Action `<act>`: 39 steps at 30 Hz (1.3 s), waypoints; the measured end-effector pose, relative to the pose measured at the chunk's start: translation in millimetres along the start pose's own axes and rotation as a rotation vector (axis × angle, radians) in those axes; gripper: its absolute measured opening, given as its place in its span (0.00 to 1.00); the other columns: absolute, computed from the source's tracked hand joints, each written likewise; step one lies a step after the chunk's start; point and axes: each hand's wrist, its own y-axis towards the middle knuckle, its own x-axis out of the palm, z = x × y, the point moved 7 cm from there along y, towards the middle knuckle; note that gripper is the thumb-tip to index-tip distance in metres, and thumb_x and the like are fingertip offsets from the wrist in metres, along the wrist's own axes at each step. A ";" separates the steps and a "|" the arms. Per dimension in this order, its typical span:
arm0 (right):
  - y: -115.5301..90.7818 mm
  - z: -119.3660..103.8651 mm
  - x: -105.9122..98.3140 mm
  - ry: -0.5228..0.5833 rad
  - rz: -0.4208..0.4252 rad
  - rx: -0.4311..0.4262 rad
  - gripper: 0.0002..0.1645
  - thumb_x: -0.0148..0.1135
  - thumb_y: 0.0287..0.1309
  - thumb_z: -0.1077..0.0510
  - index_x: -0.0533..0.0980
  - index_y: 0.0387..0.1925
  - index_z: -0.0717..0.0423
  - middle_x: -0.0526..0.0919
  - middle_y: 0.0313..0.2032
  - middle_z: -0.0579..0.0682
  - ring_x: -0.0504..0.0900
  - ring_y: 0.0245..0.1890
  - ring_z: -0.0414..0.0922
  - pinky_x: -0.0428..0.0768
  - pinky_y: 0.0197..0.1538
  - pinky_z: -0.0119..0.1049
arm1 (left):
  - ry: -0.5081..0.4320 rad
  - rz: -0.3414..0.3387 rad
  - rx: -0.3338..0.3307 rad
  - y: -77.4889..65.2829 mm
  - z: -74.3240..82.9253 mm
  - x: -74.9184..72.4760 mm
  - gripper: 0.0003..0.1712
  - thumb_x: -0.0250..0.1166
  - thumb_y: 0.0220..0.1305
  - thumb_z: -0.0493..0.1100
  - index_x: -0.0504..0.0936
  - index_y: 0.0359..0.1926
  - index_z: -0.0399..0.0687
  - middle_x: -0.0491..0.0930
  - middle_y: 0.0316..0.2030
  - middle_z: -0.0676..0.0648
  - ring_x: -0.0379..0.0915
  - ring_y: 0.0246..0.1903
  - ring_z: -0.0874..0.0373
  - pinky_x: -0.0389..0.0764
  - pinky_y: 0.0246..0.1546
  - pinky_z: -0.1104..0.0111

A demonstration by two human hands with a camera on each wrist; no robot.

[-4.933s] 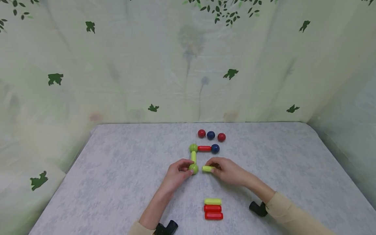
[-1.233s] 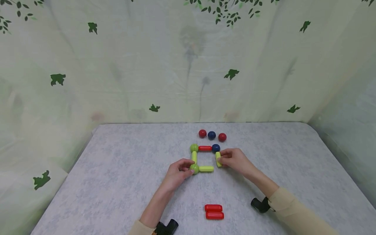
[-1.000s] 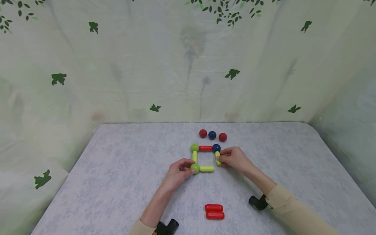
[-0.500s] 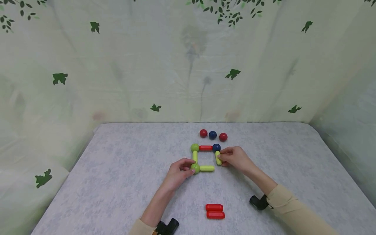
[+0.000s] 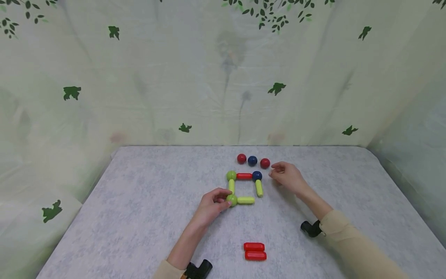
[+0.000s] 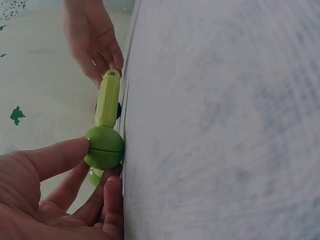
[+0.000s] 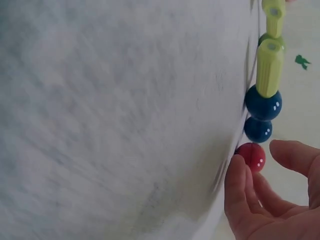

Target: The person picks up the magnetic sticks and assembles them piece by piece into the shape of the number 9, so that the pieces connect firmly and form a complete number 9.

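My left hand (image 5: 210, 207) pinches the near green ball (image 6: 104, 147) between thumb and fingers. From that ball, one yellow-green rod (image 5: 246, 200) extends right and another (image 5: 231, 186) runs back to a far green ball (image 5: 231, 175). A red rod (image 5: 244, 176) joins the far green ball to a blue ball (image 5: 257, 176). A third yellow-green rod (image 5: 259, 188) comes forward from the blue ball, its free end apart from the near rod. My right hand (image 5: 288, 178) holds nothing; its parted thumb and fingers are beside a loose red ball (image 5: 265, 163).
Left of that red ball lie a loose blue ball (image 5: 252, 161) and another red ball (image 5: 241, 158). Two red rods (image 5: 254, 250) lie side by side near the front of the grey table (image 5: 139, 217). A printed cloth (image 5: 156, 77) hangs behind the table.
Two yellow-green rods have joined the frame, one at the near green ball, one at the blue ball. My right hand has released the latter and moved back and right. My left hand stays put.
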 end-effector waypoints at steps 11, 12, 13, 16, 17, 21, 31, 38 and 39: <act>26.4 -3.9 1.9 -0.045 -0.063 -0.075 0.34 0.62 0.65 0.55 0.63 0.69 0.58 0.71 0.62 0.61 0.74 0.57 0.59 0.80 0.49 0.45 | 0.008 0.004 -0.010 2.0 -2.7 0.2 0.16 0.65 0.61 0.31 0.82 0.51 0.41 0.78 0.43 0.45 0.70 0.41 0.54 0.74 0.39 0.66; 28.3 -4.2 2.5 -0.052 -0.063 -0.077 0.35 0.62 0.65 0.54 0.63 0.69 0.57 0.70 0.63 0.61 0.74 0.57 0.59 0.80 0.49 0.45 | 0.008 0.005 -0.011 2.1 -2.6 0.2 0.16 0.65 0.62 0.32 0.82 0.51 0.41 0.78 0.43 0.45 0.70 0.41 0.54 0.73 0.39 0.66; 30.1 -4.5 3.2 -0.056 -0.064 -0.080 0.35 0.62 0.66 0.54 0.62 0.70 0.57 0.70 0.63 0.61 0.74 0.57 0.59 0.80 0.49 0.45 | 0.008 0.005 -0.011 2.0 -2.5 0.2 0.16 0.65 0.62 0.32 0.82 0.51 0.41 0.78 0.43 0.45 0.70 0.41 0.54 0.73 0.39 0.66; 34.5 -5.9 4.7 -0.064 -0.059 -0.095 0.35 0.62 0.66 0.53 0.63 0.70 0.55 0.71 0.63 0.60 0.74 0.57 0.60 0.81 0.47 0.45 | 0.007 0.004 -0.008 1.5 -2.2 0.1 0.16 0.65 0.62 0.32 0.82 0.51 0.41 0.78 0.44 0.44 0.70 0.41 0.54 0.73 0.38 0.66; 35.7 -6.6 5.1 -0.067 -0.057 -0.101 0.35 0.62 0.66 0.53 0.63 0.70 0.55 0.71 0.63 0.60 0.74 0.56 0.59 0.81 0.46 0.44 | 0.005 0.004 -0.006 1.1 -1.9 -0.2 0.16 0.65 0.62 0.32 0.82 0.51 0.40 0.78 0.44 0.44 0.70 0.41 0.54 0.73 0.38 0.67; 39.7 -10.3 6.6 -0.091 -0.049 -0.147 0.32 0.62 0.66 0.52 0.67 0.68 0.55 0.72 0.62 0.60 0.74 0.56 0.59 0.80 0.45 0.46 | -0.008 -0.004 0.008 -0.1 -1.2 -0.6 0.16 0.65 0.61 0.32 0.82 0.51 0.39 0.77 0.42 0.44 0.69 0.39 0.54 0.73 0.37 0.67; 36.9 -10.7 5.0 -0.141 -0.032 -0.162 0.27 0.63 0.65 0.56 0.72 0.63 0.60 0.77 0.55 0.60 0.76 0.53 0.58 0.79 0.49 0.48 | -0.004 -0.008 0.008 1.2 -2.9 -0.1 0.16 0.66 0.61 0.32 0.82 0.51 0.41 0.77 0.40 0.46 0.68 0.38 0.55 0.72 0.37 0.66; 21.2 -11.0 -4.2 -0.114 0.014 -0.173 0.27 0.64 0.64 0.54 0.73 0.61 0.59 0.77 0.54 0.59 0.78 0.49 0.55 0.80 0.42 0.41 | -0.009 -0.012 0.015 1.7 -3.2 -0.4 0.16 0.66 0.61 0.32 0.82 0.51 0.40 0.77 0.40 0.45 0.68 0.38 0.55 0.72 0.36 0.67; 17.5 -11.5 -5.4 -0.106 0.018 -0.176 0.26 0.64 0.63 0.54 0.73 0.61 0.59 0.78 0.53 0.59 0.78 0.47 0.54 0.80 0.41 0.40 | -0.011 -0.013 0.015 1.6 -3.2 -0.4 0.16 0.65 0.61 0.32 0.82 0.51 0.40 0.77 0.41 0.45 0.68 0.38 0.55 0.72 0.36 0.67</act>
